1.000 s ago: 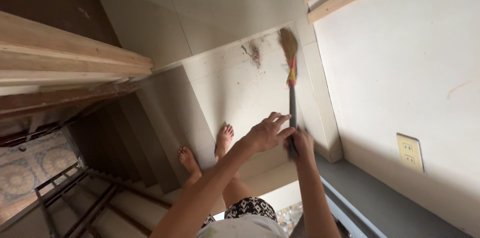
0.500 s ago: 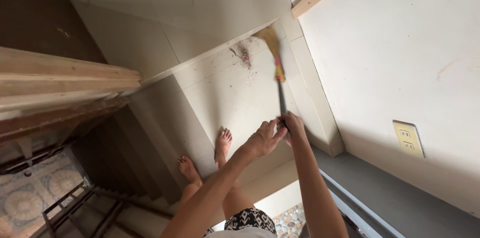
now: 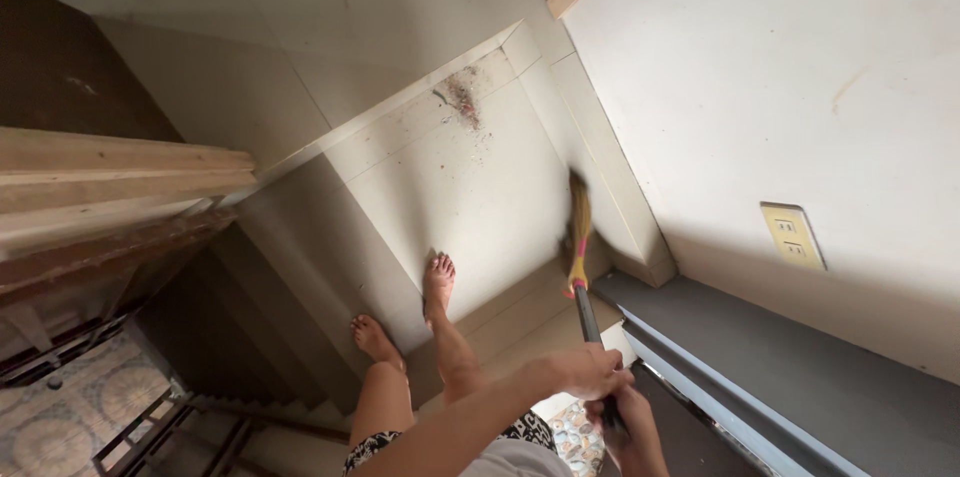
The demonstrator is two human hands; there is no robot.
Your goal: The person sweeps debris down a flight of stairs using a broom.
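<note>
My straw-bristled broom head [image 3: 579, 222] beyond my fingers is motion-blurred, and my right hand [image 3: 622, 427] hides the dark handle's end.

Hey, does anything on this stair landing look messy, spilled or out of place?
Yes: a small pile of brownish dust and debris sits in the far corner of the pale tiled landing, with specks scattered around it. The straw broom with the dark handle is well short of it.

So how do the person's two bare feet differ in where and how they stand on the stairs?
The left foot stands on a lower step, near its edge; the right foot stands on the pale landing above. The right foot points toward the dirt pile; the left foot angles off to the side. Both are bare and flat on the floor.
</note>
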